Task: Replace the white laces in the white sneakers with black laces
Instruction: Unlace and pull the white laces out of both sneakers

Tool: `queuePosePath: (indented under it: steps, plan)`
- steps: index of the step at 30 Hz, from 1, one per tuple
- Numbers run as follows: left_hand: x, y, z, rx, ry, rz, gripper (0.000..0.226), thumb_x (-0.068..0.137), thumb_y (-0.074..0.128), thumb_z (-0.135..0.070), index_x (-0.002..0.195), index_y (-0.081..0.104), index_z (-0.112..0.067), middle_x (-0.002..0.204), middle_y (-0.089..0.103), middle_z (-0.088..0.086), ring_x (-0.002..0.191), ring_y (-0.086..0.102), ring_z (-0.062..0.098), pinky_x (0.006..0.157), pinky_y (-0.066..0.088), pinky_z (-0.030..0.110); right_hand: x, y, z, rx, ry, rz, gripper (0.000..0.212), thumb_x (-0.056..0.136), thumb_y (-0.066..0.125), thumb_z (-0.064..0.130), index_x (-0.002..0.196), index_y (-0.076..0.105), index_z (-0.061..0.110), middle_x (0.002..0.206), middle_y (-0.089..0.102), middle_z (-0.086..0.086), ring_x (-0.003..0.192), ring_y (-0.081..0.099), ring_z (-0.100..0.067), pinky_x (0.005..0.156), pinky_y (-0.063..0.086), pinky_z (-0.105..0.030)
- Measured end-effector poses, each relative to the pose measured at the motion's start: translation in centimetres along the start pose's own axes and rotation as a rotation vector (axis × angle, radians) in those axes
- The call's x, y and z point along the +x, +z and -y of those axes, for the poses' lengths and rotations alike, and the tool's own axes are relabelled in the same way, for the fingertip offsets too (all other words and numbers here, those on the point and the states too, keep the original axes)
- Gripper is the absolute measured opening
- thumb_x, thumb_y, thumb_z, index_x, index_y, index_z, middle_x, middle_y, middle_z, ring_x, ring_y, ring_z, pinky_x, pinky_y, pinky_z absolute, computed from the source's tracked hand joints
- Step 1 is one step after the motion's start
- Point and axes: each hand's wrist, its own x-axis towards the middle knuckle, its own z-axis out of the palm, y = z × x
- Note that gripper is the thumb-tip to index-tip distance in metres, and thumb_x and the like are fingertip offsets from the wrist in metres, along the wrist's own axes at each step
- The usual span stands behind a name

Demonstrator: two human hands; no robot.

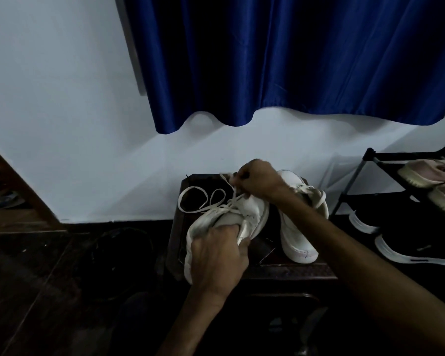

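A person's left hand (219, 255) grips the heel collar of a white sneaker (207, 222), steadying it on the dark bench (293, 272). This apparently frees the right hand (254, 181), at one o'clock from it, to pinch and draw out the white lace (226, 205). The second sneaker (297, 235) waits at three o'clock, laced. Black laces cannot be made out. A blue curtain (293, 60) hangs at twelve.

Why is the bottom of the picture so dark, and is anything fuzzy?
Head view: the room is dim, so the floor and table sink into shadow while the white sneaker and wall stay bright; head view: the right hand pinching the lace looks slightly smeared.
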Motion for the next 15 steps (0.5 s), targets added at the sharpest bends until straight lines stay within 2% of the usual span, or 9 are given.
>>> queuePosePath:
  steps: [1, 2, 5, 8, 10, 13, 15]
  plan:
    - [0.1, 0.0, 0.0, 0.011, 0.013, -0.016, 0.02, 0.075, 0.076, -0.038, 0.066, 0.064, -0.024, 0.065, 0.066, -0.008, 0.063, 0.064, 0.008, 0.059, 0.031, 0.016, -0.1, 0.3, 0.5, 0.0, 0.002, 0.107, 0.034, 0.091, 0.066, 0.031, 0.063, 0.07, 0.013, 0.065, 0.073, -0.002, 0.055, 0.068, -0.014, 0.055, 0.053, -0.025]
    - [0.1, -0.1, 0.0, 0.016, 0.02, -0.02, 0.021, 0.073, 0.079, -0.037, 0.064, 0.064, -0.025, 0.063, 0.065, -0.01, 0.06, 0.063, 0.006, 0.058, 0.03, 0.014, 0.1, 0.5, 0.9, 0.014, 0.0, 0.131, 0.038, 0.093, 0.063, 0.029, 0.06, 0.069, 0.011, 0.061, 0.072, -0.004, 0.053, 0.068, -0.015, 0.052, 0.051, -0.024]
    - [0.0, 0.1, -0.1, 0.037, 0.03, 0.002, 0.025, 0.07, 0.08, -0.037, 0.06, 0.061, -0.025, 0.056, 0.062, -0.009, 0.052, 0.06, 0.007, 0.053, 0.031, 0.017, 1.3, -0.1, 1.8, 0.126, 0.01, -0.131, 0.041, 0.094, 0.061, 0.025, 0.056, 0.064, 0.01, 0.052, 0.065, -0.003, 0.045, 0.063, -0.015, 0.056, 0.056, -0.024]
    - [-0.1, 0.1, 0.0, 0.088, 0.028, 0.029, 0.025, 0.068, 0.08, -0.041, 0.06, 0.062, -0.026, 0.053, 0.062, -0.009, 0.051, 0.06, 0.006, 0.05, 0.031, 0.018, 2.5, -2.2, 2.9, 0.439, 0.061, -0.302, 0.032, 0.096, 0.059, 0.015, 0.067, 0.064, 0.004, 0.06, 0.065, -0.01, 0.044, 0.062, -0.018, 0.054, 0.059, -0.032]
    - [-0.1, 0.1, 0.0, 0.09, 0.013, 0.046, 0.023, 0.069, 0.079, -0.042, 0.062, 0.064, -0.026, 0.056, 0.063, -0.009, 0.054, 0.062, 0.007, 0.052, 0.033, 0.019, 2.8, -3.4, 3.4, 0.347, 0.034, -0.283, 0.028, 0.095, 0.061, 0.019, 0.073, 0.067, 0.003, 0.064, 0.068, -0.01, 0.044, 0.063, -0.017, 0.051, 0.056, -0.028]
    - [0.0, 0.1, -0.1, 0.081, 0.008, 0.062, 0.024, 0.07, 0.079, -0.041, 0.062, 0.063, -0.025, 0.057, 0.064, -0.008, 0.055, 0.062, 0.008, 0.054, 0.03, 0.021, 2.1, -4.0, 2.9, 0.086, 0.014, -0.104, 0.029, 0.092, 0.065, 0.025, 0.074, 0.072, 0.003, 0.065, 0.071, -0.007, 0.051, 0.066, -0.02, 0.055, 0.058, -0.029]
    - [0.0, 0.1, 0.0, 0.078, 0.01, 0.067, 0.025, 0.069, 0.08, -0.041, 0.062, 0.062, -0.024, 0.058, 0.064, -0.007, 0.055, 0.062, 0.009, 0.052, 0.033, 0.022, 1.0, -4.0, 1.7, -0.088, 0.028, -0.008, 0.03, 0.091, 0.065, 0.031, 0.074, 0.073, 0.006, 0.064, 0.072, -0.005, 0.058, 0.071, -0.022, 0.058, 0.06, -0.031]
